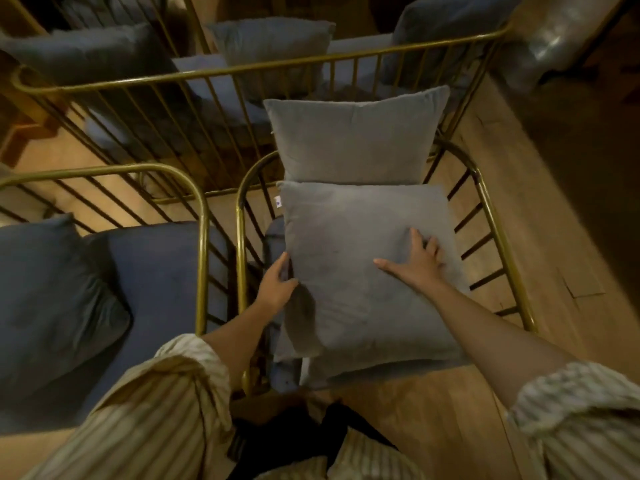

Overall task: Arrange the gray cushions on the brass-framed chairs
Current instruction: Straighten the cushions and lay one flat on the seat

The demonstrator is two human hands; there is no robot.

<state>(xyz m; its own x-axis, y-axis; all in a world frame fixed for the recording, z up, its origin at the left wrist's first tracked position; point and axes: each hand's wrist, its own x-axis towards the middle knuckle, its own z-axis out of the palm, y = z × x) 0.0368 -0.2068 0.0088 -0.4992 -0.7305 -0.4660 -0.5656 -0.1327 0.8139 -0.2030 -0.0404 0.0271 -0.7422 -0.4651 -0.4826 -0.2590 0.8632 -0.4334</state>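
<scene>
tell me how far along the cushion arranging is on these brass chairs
Looks done: one gray cushion stands against the chair back. In hand: the left hand grips the edge of a second cushion while the right hand presses it flat. Left: settling it; the left chair's cushions look unstraightened.

Left hand [277,289] gripping, seemingly — right hand [417,263] flat, splayed.

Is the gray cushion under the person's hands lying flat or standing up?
Lying flat. The near cushion shows its whole face on the chair seat, right hand spread on top, left hand at its edge.
</scene>
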